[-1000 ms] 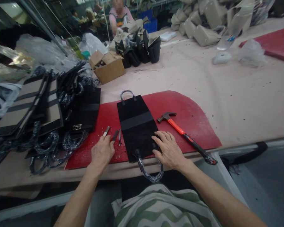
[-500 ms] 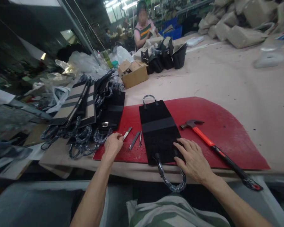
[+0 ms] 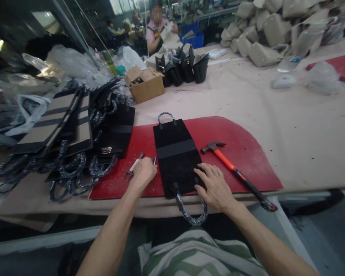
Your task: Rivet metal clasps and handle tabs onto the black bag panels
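The left hand [image 3: 145,171], just left of the frame's centre, had a curled, narrow grip at a rod [image 3: 154,160]; whether it held it, I could not tell. The right hand [image 3: 214,186], its grip loosely spread, touched the panel [image 3: 175,155] mid-frame. Right of centre lay a hammer [image 3: 238,174].

"What's at the right fingers [image 3: 207,169]?"
"Black bag panel [image 3: 175,151], lying flat, plastic-wrapped handles [image 3: 193,221] at both ends!"
"Left fingers [image 3: 153,168]?"
"At a slim metal rod [image 3: 154,160]; metal tools [image 3: 135,164] just left!"
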A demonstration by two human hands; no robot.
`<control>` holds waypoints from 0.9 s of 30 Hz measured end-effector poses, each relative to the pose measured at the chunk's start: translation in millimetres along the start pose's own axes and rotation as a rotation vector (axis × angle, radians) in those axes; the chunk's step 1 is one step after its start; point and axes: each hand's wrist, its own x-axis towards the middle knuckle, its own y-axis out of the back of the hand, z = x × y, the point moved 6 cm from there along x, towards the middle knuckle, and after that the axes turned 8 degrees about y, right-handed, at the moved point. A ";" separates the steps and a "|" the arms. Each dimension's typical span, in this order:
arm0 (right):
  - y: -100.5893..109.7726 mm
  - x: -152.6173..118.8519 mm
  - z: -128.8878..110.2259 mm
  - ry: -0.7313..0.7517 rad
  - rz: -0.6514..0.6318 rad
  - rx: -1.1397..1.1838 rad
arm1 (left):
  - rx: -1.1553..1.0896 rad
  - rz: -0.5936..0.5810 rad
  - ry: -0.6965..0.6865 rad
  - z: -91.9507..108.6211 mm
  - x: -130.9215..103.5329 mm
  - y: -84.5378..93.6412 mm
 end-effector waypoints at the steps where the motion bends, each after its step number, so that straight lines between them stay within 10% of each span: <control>1: 0.5 -0.2 -0.1 -0.008 -0.003 0.004 | 0.000 0.003 0.005 -1.2 2.6 0.6; 5: 2.5 -0.7 -1.0 -0.030 -0.010 0.015 | -0.227 -0.028 -0.011 -12.3 5.1 4.4; 8: 3.4 -0.5 -2.0 -0.033 -0.009 0.029 | -0.827 -0.195 0.004 -15.3 -6.7 0.0; 13: 3.1 0.4 -2.0 -0.042 -0.007 0.038 | -1.482 -0.515 -0.094 26.1 -49.5 -24.5; 19: 4.1 -0.8 -2.0 -0.047 -0.012 0.045 | -1.356 -0.375 -0.272 62.9 -77.8 -48.2; 27: 6.7 -0.4 -1.8 -0.038 -0.001 0.050 | -1.131 -0.108 -0.404 58.7 -86.0 -43.2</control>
